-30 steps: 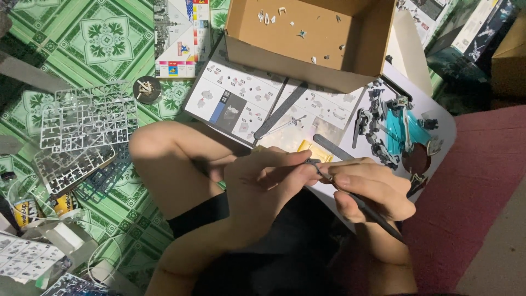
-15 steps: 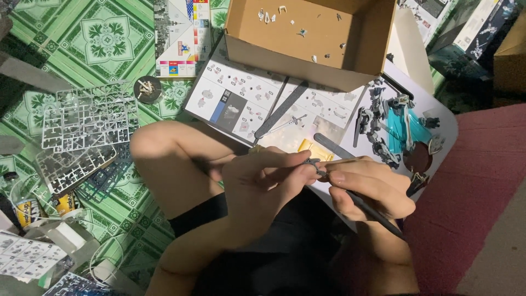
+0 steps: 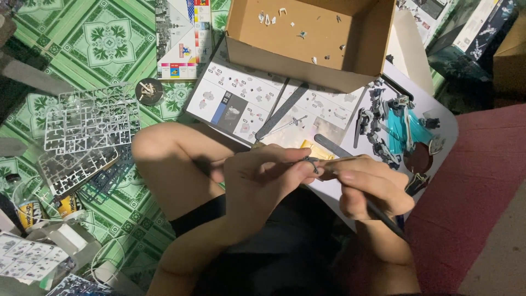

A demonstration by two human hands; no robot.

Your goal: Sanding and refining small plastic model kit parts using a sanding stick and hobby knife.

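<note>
**Close work on 1 small grey part**

Right now the step in hand looks like trimming or smoothing a tiny kit piece. The left hand (image 3: 263, 178) is pinched shut on a small grey part (image 3: 312, 163), held at its fingertips above the lap. The right hand (image 3: 370, 186) is closed around a thin dark tool (image 3: 383, 216), whose handle runs back and down past the wrist while its tip meets the part; whether it is a blade or a file I cannot tell.

Just beyond the pinch lies a flat grey sanding stick (image 3: 334, 147), and under it the open instruction sheet (image 3: 241, 98) on a white board (image 3: 446, 123). To the right of the grip lies a half-built grey and teal model figure (image 3: 392, 129). Left of the grip, well apart, the clear and grey parts frames (image 3: 82, 131) rest on the green patterned floor (image 3: 71, 38). Farthest off sits a cardboard box (image 3: 307, 33) with scattered scraps inside.

By my judgement the next move calls for a steady pinch and short, light strokes at the part's edge.
</note>
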